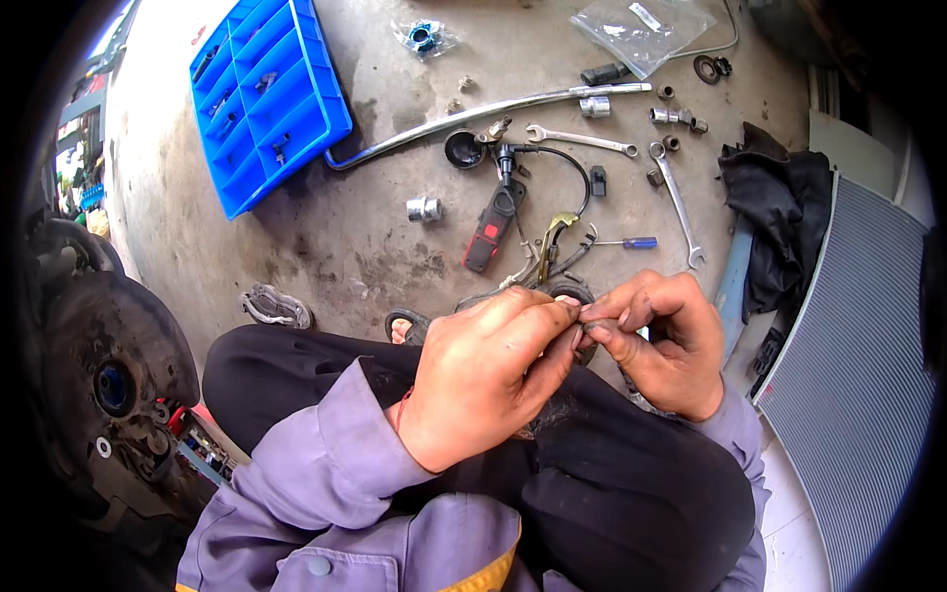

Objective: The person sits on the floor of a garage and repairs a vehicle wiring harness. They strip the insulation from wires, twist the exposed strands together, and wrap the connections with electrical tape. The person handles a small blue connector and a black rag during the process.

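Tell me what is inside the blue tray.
The blue tray has many compartments. A few small dark and metal parts lie in the left and lower ones; most of the rest look bare. The parts are too small to identify, and its upper left corner runs out of view.

Small dark part [584, 326] mostly hidden between fingertips of left hand [490, 370] and right hand [659, 343]; kind unclear.
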`<state>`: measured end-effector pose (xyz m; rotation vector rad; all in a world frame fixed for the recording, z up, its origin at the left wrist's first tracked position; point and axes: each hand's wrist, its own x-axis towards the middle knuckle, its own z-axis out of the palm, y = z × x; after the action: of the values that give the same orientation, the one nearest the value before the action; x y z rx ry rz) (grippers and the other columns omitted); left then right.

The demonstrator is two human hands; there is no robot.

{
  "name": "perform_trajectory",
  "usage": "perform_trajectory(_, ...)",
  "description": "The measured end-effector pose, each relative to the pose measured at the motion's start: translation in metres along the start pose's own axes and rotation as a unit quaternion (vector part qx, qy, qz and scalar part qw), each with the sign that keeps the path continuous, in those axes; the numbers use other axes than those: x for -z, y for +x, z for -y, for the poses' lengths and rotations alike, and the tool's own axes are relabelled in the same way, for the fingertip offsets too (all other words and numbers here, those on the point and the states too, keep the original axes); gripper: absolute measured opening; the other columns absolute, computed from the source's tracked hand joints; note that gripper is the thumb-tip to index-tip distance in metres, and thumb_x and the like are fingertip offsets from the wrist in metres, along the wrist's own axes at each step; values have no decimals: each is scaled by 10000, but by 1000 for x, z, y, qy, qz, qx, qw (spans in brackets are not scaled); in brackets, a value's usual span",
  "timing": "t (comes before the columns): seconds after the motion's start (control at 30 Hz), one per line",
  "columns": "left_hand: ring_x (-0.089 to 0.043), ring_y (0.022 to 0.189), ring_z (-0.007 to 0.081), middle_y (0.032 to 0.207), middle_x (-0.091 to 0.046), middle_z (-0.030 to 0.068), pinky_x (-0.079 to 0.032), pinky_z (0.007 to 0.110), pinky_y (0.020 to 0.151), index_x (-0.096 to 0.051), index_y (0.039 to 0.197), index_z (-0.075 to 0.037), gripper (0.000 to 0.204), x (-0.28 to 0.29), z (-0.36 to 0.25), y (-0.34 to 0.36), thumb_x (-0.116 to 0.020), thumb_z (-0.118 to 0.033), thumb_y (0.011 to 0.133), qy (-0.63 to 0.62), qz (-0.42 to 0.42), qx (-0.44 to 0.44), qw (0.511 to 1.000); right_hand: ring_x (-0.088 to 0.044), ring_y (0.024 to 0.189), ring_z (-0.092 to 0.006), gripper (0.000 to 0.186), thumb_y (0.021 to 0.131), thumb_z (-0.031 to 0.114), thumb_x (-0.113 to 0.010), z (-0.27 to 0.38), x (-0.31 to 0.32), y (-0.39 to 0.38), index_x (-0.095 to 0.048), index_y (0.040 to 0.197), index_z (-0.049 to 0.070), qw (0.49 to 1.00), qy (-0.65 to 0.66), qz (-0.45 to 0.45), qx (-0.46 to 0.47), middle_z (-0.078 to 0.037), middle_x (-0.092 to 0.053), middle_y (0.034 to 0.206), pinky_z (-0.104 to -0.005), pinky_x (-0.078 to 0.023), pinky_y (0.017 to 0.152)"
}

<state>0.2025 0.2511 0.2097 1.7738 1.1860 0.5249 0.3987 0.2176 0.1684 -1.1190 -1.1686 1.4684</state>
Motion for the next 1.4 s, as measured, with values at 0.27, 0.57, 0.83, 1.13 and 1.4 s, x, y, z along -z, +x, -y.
perform_trajectory(0.27,-696,765,268,890,-692,117,-545,326,661,-673,935,-14,193,2,3,0,-743,34,762,-25,9,46,999,-725,787,-227,318,815,-79,-759,-8,-1,2,-497,961,28,999,-33,9,23,-116,-656,791,-297,-565,627)
perform_trajectory(0.57,-679,795,191,883,-690,94,-537,295,689,-675,940,5,123,6,2,4,-718,19,825,-98,43,127,986,-713,755,-223,314,804,-81,-760,-9,2,3,-503,941,36,997,-57,4,42,-107,-660,798,-293,-540,600)
perform_trajectory(0.83,-663,827,110,900,-676,65,-562,255,716,-608,1102,46,141,4,6,-5,-609,-14,973,-309,49,325,892,-697,815,-224,292,816,-63,-742,-11,0,4,-552,1022,21,999,-33,24,14,-115,-677,868,-306,-550,691)
perform_trajectory(1.13,-624,816,97,991,-629,70,-516,238,705,-572,1114,28,136,8,6,-2,-591,-49,1003,-232,87,224,943,-659,914,-147,229,920,16,-691,-2,3,2,-541,1094,1,947,187,68,-253,-77,-631,1057,-290,-542,796)
perform_trajectory(1.4,-641,839,237,922,-608,124,-506,329,729,-607,1022,22,132,12,20,0,-658,-64,936,-129,91,127,979,-656,911,-150,248,953,2,-647,-6,1,0,-509,1159,-9,924,253,38,-284,-79,-628,1041,-294,-553,792)
